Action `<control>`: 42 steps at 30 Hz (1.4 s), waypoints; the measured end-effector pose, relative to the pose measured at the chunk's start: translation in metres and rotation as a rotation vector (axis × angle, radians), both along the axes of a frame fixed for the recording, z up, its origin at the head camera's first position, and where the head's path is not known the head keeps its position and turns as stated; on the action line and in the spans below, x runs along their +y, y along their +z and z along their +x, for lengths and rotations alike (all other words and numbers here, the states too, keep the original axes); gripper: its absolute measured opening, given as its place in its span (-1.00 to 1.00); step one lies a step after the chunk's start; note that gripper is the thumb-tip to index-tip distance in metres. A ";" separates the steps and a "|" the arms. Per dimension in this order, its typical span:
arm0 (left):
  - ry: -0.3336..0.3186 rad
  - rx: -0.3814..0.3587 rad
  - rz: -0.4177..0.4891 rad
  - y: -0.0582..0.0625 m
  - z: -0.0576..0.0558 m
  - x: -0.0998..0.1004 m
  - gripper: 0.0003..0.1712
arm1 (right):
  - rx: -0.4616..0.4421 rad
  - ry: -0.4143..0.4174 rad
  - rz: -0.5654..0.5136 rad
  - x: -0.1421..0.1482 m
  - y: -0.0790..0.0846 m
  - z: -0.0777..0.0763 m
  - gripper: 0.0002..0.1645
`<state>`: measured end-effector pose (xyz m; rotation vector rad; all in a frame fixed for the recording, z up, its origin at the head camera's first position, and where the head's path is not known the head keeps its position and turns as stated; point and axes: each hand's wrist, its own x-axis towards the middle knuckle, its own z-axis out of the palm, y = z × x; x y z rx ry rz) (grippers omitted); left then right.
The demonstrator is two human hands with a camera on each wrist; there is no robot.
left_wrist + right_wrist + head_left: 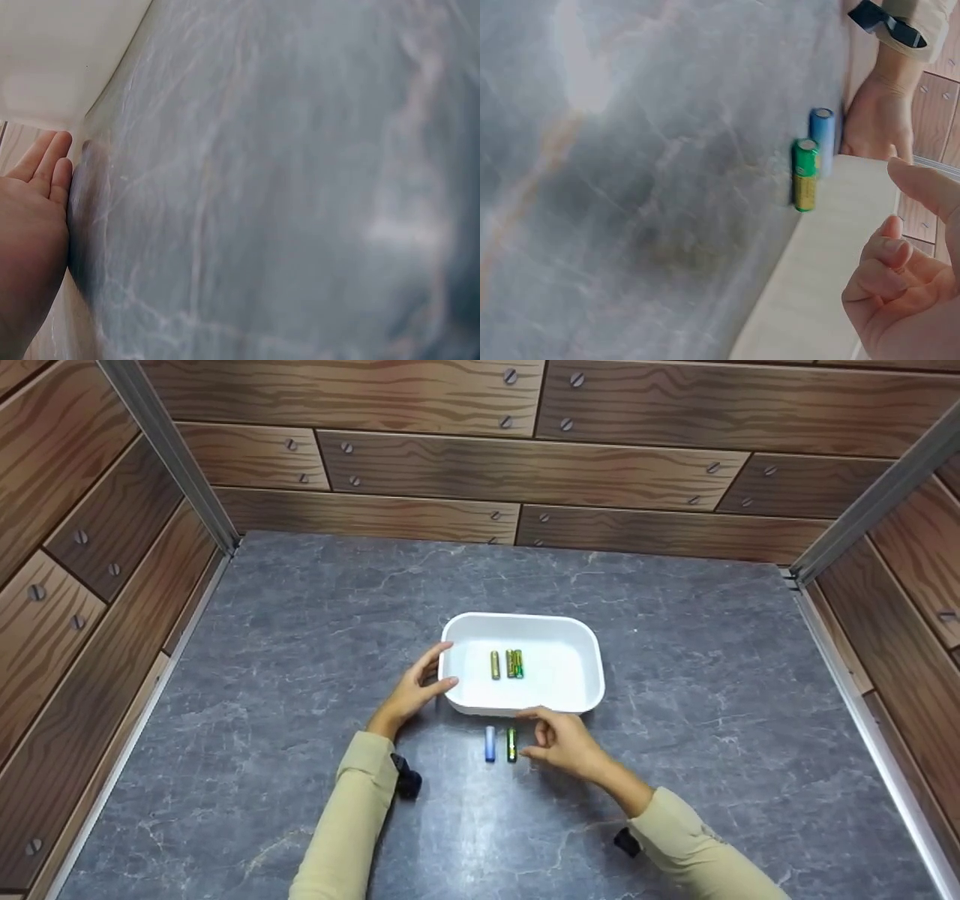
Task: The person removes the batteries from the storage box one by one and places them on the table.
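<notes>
Inside a white rectangular plastic tray point(585, 660) lie several gold and green batteries point(494, 665). My left hand point(409, 695) touches the tray's left end, its thumb and index fingertip at the rim. In the left wrist view, the visible fingers point(56, 154) are straight beside the tray's outer wall. In front of the tray, a blue battery point(490, 744) and a green-and-yellow battery point(511, 745) lie side by side on the surface. My right hand point(566, 742) hovers just right of the green one, thumb and index finger apart, other fingers bent, holding nothing.
The tray stands on a grey marbled tabletop point(337, 622). Wood-patterned panels point(525, 465) wall in the back and both sides, with metal rails point(169, 457) at the corners. A black wrist device point(407, 777) sits at the left cuff.
</notes>
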<state>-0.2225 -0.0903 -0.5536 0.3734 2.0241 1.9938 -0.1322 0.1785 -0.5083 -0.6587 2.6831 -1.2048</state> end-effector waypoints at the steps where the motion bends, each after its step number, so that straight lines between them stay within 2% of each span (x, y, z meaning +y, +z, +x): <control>1: -0.004 0.003 -0.002 0.004 0.002 0.000 -0.23 | 0.012 0.001 0.000 0.000 0.002 -0.001 -0.46; 3: -0.008 0.006 -0.006 0.011 0.004 0.000 -0.22 | 0.034 0.005 -0.003 0.001 0.005 -0.004 -0.48; 6: -0.005 0.009 -0.003 0.013 0.005 0.000 -0.23 | 0.052 -0.001 -0.005 0.002 0.010 -0.009 -0.49; 10: 0.002 0.021 -0.014 0.013 0.006 0.000 -0.23 | 0.059 -0.022 -0.016 0.005 0.016 -0.017 -0.50; 17: -0.012 -0.002 -0.009 0.012 0.005 0.000 -0.23 | 0.074 -0.041 0.003 0.007 0.022 -0.028 -0.52; 24: -0.014 -0.017 -0.008 -0.013 -0.006 0.000 -0.22 | 0.097 -0.107 0.023 0.006 0.021 -0.043 -0.52; 28: 0.008 0.005 -0.009 -0.017 -0.007 0.001 -0.23 | 0.111 -0.135 0.038 0.006 0.019 -0.053 -0.52; 36: 0.005 0.028 -0.023 -0.015 -0.006 0.000 -0.22 | 0.034 -0.183 0.070 0.005 0.012 -0.073 -0.49; 42: 0.005 0.015 -0.038 -0.016 -0.007 0.000 -0.22 | -0.032 -0.181 0.104 0.000 0.006 -0.087 -0.45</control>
